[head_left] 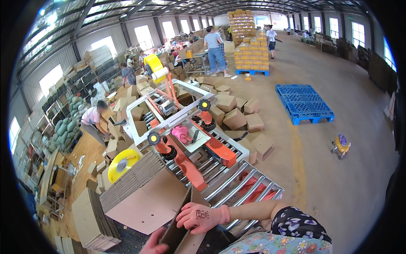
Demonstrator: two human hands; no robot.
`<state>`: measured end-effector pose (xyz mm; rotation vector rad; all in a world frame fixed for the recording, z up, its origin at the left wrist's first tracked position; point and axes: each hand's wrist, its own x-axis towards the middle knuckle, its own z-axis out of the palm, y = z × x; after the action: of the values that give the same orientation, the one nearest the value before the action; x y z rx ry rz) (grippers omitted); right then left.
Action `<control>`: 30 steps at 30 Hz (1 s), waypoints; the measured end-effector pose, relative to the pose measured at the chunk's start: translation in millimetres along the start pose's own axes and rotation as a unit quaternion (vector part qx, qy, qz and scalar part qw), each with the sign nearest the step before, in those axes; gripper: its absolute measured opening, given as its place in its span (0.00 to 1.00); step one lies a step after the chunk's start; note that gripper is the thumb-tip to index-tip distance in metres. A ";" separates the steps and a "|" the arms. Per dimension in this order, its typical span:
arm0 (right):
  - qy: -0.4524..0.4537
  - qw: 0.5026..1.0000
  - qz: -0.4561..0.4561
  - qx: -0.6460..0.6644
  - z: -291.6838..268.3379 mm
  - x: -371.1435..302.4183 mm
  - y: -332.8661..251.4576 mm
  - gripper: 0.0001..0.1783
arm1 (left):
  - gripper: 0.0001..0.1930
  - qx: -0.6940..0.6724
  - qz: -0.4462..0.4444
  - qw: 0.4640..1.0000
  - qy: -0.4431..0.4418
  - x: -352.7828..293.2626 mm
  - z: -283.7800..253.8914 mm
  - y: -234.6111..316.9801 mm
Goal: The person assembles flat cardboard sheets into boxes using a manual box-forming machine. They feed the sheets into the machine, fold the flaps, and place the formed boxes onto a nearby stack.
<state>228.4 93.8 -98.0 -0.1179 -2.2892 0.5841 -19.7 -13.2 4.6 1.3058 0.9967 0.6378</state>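
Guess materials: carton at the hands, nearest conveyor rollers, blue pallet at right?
Carton: matte brown corrugated cardboard, judging by fluted edges on the similar-looking stack beside it.
Rollers: probably polished or plated steel; bright streaks along them.
Pallet: likely moulded plastic; uniform blue, latticed deck.

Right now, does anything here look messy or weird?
Yes! Brown boxes lie jumbled on the floor beside the roller machine, tipped every which way, unlike the neat cardboard stack. A crumpled pink thing on the machine's white tray doesn't look like a machine part.
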 end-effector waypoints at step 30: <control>-0.102 0.931 0.328 0.124 21.7 -36.2 -45.4 0.30 | 0.16 0.624 0.231 0.685 0.298 21.1 24.0 -61.0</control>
<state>243.0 35.9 -114.8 -0.7481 -2.3275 1.2696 2.4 -18.4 -60.5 2.7363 1.8010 0.8027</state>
